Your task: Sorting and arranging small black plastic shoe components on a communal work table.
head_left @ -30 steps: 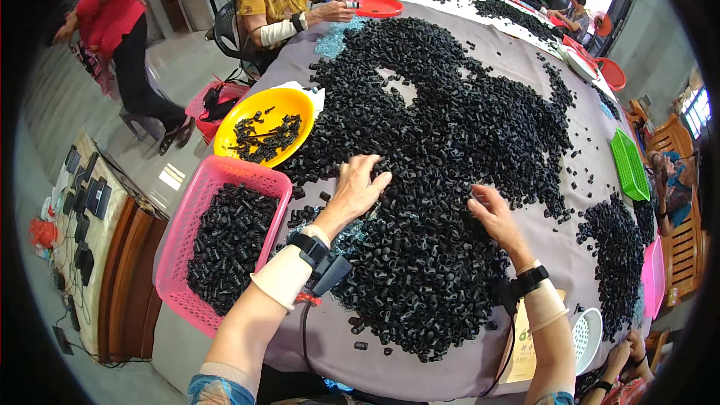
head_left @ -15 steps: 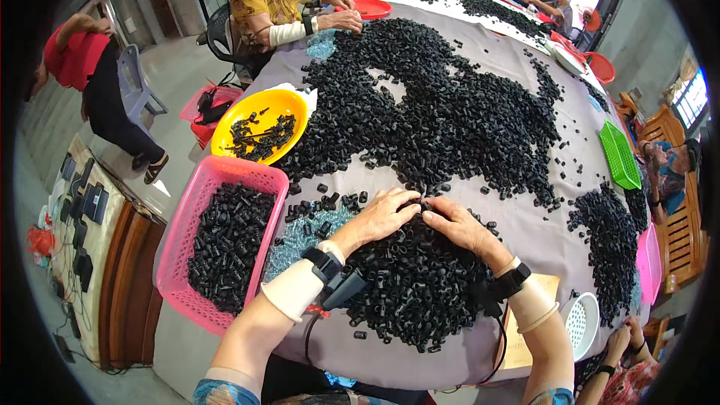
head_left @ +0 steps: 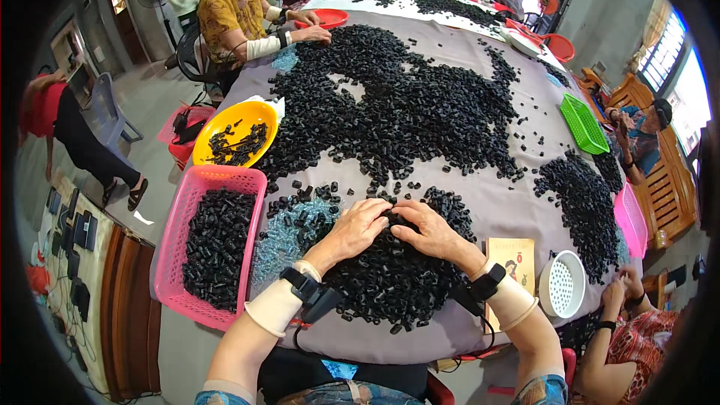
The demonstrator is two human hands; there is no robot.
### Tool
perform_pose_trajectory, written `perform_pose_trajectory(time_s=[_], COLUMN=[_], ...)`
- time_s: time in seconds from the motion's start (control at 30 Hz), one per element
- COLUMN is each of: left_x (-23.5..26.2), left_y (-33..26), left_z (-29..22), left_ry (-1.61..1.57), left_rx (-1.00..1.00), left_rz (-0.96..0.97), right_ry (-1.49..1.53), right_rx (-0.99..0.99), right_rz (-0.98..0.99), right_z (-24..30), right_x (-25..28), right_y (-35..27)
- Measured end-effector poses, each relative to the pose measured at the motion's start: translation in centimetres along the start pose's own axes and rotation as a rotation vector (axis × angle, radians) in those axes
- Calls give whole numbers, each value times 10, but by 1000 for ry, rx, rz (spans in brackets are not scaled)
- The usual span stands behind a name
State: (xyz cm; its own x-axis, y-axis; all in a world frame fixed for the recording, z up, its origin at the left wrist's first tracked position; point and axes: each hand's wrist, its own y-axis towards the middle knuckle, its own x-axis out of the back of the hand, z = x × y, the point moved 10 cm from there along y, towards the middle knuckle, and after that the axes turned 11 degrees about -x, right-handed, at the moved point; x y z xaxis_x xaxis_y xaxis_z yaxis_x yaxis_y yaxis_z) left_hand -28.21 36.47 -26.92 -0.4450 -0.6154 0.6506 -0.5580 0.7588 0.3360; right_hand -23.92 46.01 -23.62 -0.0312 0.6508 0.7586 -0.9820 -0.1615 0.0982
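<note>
A heap of small black plastic tube-like pieces (head_left: pixel 390 285) lies right in front of me on the grey tablecloth. Over its far edge, my left hand (head_left: pixel 354 231) and my right hand (head_left: pixel 433 231) come together, fingers bent and tips nearly touching. Something small and black shows between the fingertips, apparently one of these plastic pieces; its details are hidden. Clear bluish springs or coils (head_left: pixel 289 236) lie left of my left hand, partly under black pieces. Both wrists carry pale sleeves and black strapped devices.
A pink basket (head_left: pixel 166 255) of black parts stands left, a yellow bowl (head_left: pixel 262 114) with longer dark parts behind it. A larger black heap (head_left: pixel 420 109) spreads beyond. A booklet (head_left: pixel 510 251), white strainer (head_left: pixel 574 315), green basket (head_left: pixel 581 124) and pink basket (head_left: pixel 631 214) are right. Co-workers sit around the table.
The whole view has shifted, so the table and far heap appear farther left. My hands stay together over the near heap. The person in red at the left has moved.
</note>
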Motion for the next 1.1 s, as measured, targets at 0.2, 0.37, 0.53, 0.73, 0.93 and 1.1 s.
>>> perform_pose_trajectory(time_s=[0.2,0.37,0.53,0.73,0.93,1.1], left_x=[-3,-11,-16,-25,-28,-14], left_y=[-7,-2,1,5,6,3], left_z=[-20,-27,-24,-22,-20,-26], left_ry=[89,117,118,176,163,134], left_rx=[-94,-118,-68,-46,-27,-42], left_rz=[-32,-18,11,113,114,30], right_ry=[-18,-77,-78,-109,-457,-450], right_rx=[54,6,-44,92,167,96], right_rz=[-15,-19,-70,-43,96,113], right_z=[11,-3,-25,-9,-12,-31], right_x=[3,4,14,5,-48,-23], right_y=[-18,-24,-4,67,102,88])
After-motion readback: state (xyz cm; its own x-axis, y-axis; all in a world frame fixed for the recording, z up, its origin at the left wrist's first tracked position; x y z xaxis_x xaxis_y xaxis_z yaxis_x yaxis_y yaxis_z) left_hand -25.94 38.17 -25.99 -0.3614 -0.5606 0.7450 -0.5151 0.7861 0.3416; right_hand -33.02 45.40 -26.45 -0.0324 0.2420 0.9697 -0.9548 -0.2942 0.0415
